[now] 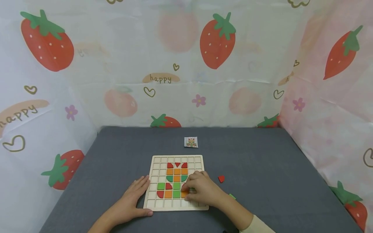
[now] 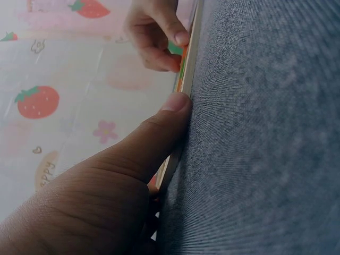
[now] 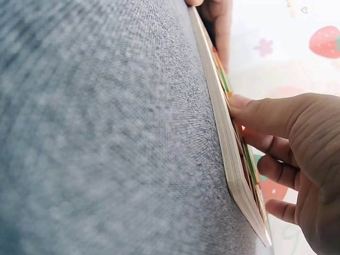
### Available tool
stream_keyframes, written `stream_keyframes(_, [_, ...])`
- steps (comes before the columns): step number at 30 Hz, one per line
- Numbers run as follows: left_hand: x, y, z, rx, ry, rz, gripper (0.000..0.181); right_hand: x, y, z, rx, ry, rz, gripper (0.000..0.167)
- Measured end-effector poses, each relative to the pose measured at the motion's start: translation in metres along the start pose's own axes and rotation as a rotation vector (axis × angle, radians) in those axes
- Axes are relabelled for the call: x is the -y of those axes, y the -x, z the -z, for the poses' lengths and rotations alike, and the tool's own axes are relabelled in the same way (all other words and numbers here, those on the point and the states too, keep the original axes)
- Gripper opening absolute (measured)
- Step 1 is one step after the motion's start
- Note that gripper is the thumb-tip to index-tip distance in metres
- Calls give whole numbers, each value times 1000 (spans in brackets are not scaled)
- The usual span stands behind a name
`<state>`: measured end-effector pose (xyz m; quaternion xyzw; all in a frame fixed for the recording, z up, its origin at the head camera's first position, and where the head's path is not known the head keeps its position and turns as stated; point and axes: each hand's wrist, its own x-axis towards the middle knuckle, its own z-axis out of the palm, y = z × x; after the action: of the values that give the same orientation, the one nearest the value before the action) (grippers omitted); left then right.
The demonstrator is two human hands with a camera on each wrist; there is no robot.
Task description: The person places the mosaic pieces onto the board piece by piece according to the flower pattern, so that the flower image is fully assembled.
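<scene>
A square wooden grid board (image 1: 154, 204) lies on the table, with red, orange and green tiles in its middle cells. My left hand (image 1: 131, 202) spans its near left corner, fingers straight along the left side and thumb (image 2: 170, 109) against the front edge. Over the board's right half, my right hand (image 1: 204, 189) has thumb and fingers curled at an orange square tile (image 1: 184, 194) in a lower row, pinching it. That hand hides several cells. In the right wrist view, its thumb (image 3: 255, 111) touches the orange near the board's surface.
A small printed pattern card (image 1: 191, 142) lies beyond the board. Right of the board are a loose red piece (image 1: 221, 179) and a light green piece (image 1: 232, 196), partly hidden by the right forearm. A strawberry-print cloth (image 1: 186, 97) hangs around the grey table (image 1: 262, 161).
</scene>
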<state>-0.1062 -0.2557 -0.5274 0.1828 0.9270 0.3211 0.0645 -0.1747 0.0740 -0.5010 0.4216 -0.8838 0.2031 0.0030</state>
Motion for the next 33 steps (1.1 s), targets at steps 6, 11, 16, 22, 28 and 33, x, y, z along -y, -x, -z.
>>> stream_keyframes(6, [-2,2,1,-1,6,-4,120,0,-1,0,18,-14,-3,23])
stream_keyframes(11, [-3,2,0,9,9,16,121,-1,0,0,27,-17,7,25])
stream_keyframes(16, [-3,1,1,11,9,21,121,0,0,3,33,-21,11,24])
stream_keyframes(22, [-3,1,2,8,8,17,120,-3,-1,6,35,-26,25,24])
stream_keyframes(28, [-3,1,2,19,11,19,121,-6,-1,18,-21,-53,64,20])
stream_keyframes(33, [-2,1,2,9,2,1,121,-10,1,32,-52,-60,76,22])
